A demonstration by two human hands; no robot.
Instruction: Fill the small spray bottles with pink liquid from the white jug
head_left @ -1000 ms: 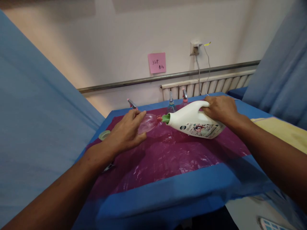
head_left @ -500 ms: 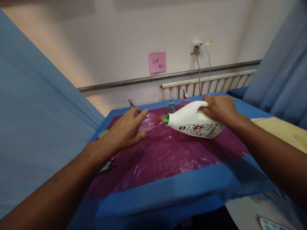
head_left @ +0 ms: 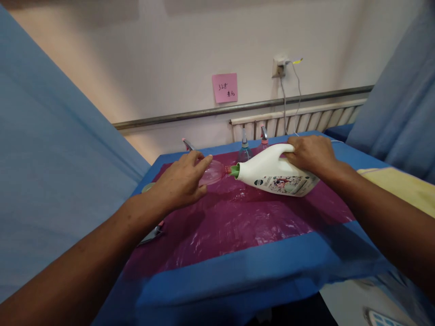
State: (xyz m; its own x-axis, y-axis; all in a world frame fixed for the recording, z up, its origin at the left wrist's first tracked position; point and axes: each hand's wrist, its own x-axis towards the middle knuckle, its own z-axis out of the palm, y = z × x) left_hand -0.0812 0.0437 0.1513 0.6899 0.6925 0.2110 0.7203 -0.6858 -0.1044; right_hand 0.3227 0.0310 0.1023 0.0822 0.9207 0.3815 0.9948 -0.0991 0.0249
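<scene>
My left hand (head_left: 180, 181) is wrapped round a clear pink bottle (head_left: 215, 173), which lies tilted almost flat with its neck to the right. By its handle, my right hand (head_left: 311, 151) grips a large white jug (head_left: 272, 167) with a printed label, tipped leftward. The jug's green spout (head_left: 234, 171) meets the pink bottle's mouth; whether liquid is flowing I cannot tell. Behind the jug stand a blue spray bottle (head_left: 244, 153) and a pink-collared spray bottle (head_left: 264, 138). Another spray trigger (head_left: 188, 145) shows beyond my left hand, its lower part hidden.
A shiny purple plastic sheet (head_left: 231, 231) covers part of the blue cloth (head_left: 238, 267). A pale round item (head_left: 147, 187) and a partly hidden trigger-like item (head_left: 154, 232) lie by my left forearm. Yellow cloth (head_left: 397, 183) is at right; blue curtains (head_left: 61, 136) hang at the sides.
Both hands keep their holds, with the spout still at the bottle's mouth. The whole view has shifted slightly; the pink bottle and jug look almost unmoved.
</scene>
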